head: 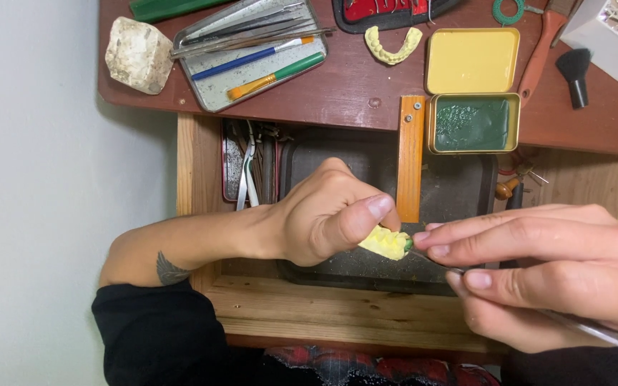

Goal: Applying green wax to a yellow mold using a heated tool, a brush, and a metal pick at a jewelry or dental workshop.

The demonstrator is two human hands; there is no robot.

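My left hand (327, 214) grips a small yellow dental cast (385, 243) over an open wooden drawer (302, 304). My right hand (545, 268) holds a thin metal carving tool (595, 330), its tip touching the cast's right end, where a bit of green wax shows. Both hands meet just below a wooden bench peg (410, 157). Most of the cast is hidden inside my left fingers.
On the reddish bench top (352, 89) lie a metal tray of brushes and tools (252, 50), a white plaster block (137, 53), a yellow arch cast (393, 44), an open yellow tin of green wax (472, 123), a black brush (575, 75). Pliers (248, 175) lie in the drawer.
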